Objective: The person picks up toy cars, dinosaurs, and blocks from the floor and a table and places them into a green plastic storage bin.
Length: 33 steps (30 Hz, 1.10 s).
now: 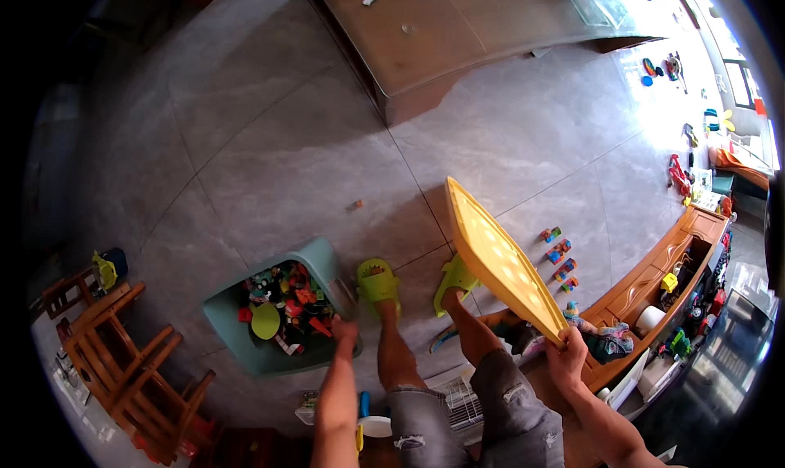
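My right hand [567,356] grips one corner of a yellow plastic lid or panel [503,259], which it holds up tilted over the floor. Rows of round dimples mark its face. At the near right side of a grey-green plastic bin [245,339], my left hand [344,334] reaches to the rim; its fingers are partly hidden, and whether they grip the rim is unclear. Inside the bin lie many small toys [294,302] in mixed colours. A round yellow-green disc [265,321] rests on top of them.
Wooden chairs [116,357] stand at the left. Small coloured block toys [558,251] line the tiled floor right of the yellow panel. A wooden cabinet [662,265] with an open drawer is at the right. A large brown table [429,51] stands ahead. My feet wear green slippers [377,284].
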Motion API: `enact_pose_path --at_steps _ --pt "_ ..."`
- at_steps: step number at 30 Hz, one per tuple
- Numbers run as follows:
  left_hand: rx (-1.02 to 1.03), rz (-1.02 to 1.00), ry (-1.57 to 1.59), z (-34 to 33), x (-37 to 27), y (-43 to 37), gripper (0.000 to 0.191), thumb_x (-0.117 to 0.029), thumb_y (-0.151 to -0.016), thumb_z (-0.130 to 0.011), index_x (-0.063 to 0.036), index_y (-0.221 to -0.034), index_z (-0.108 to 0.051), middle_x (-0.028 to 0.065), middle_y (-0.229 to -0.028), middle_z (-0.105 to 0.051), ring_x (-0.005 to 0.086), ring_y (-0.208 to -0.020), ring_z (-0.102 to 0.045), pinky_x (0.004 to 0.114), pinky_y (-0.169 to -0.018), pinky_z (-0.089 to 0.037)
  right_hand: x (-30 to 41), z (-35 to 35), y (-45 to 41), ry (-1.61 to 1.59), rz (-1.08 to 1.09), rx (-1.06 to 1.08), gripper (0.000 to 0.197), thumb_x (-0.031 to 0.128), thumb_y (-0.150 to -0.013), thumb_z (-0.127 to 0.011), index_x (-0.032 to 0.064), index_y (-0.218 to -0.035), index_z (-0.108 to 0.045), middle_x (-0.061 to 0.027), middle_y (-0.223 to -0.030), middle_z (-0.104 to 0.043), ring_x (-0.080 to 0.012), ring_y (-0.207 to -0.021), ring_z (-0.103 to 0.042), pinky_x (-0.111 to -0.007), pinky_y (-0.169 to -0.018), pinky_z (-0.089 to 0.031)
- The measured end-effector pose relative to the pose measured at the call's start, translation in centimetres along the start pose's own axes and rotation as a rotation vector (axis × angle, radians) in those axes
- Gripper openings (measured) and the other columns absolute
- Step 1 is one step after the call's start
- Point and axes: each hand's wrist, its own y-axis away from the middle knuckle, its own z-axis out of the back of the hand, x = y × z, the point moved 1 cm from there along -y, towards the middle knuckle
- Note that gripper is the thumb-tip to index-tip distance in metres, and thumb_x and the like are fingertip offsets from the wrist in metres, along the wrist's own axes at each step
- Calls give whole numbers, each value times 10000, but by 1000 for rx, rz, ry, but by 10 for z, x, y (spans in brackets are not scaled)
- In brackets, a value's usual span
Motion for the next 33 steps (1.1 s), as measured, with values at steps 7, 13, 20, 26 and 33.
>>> enact_pose_path --at_steps 7,13,20,26,33 --pt "-349 -607 288 -67 -242 66 745 -157 -731 -644 6 -1379 -316 235 -1404 -343 418 -1314 -295 481 -1090 -239 -19 37 11 -67 -340 -113 227 1 -773 -663 55 -711 -451 51 -653 -414 -44 -620 -363 -215 -534 -307" --pt "-201 -300 -185 -91 -224 -214 712 -182 -742 -668 -4 -1361 -365 256 -1384 -374 415 -1291 -327 484 -1082 -265 -37 38 12 11 -392 -60 153 39 -748 -698 7 -875 -621 -14 -689 -544 -118 -624 -498 -256 -586 -414" --pt "-207 -311 -105 -114 -207 -360 204 -49 -735 -554 -63 -934 -595 156 -950 -639 333 -846 -601 428 -751 -467 -21 31 2 82 -312 -104 279 33 -639 -742 58 -647 -464 -26 -608 -429 -115 -522 -396 -243 -474 -317" --pt "62 -900 -175 -192 -191 -247 118 -65 -776 -551 -43 -867 -624 167 -856 -630 307 -753 -601 402 -676 -471 8 47 -21 -39 -358 220 250 47 -651 -764 40 -710 -522 -91 -875 -600 -170 -599 -532 -274 -537 -445" --pt "513 -850 -223 -205 -194 -24 175 -164 -775 -660 -33 -889 -637 84 -798 -651 226 -759 -629 364 -708 -499 -27 97 -6 -126 -560 -117 131 59 -747 -719 16 -836 -633 -56 -780 -611 -146 -712 -569 -277 -627 -461"
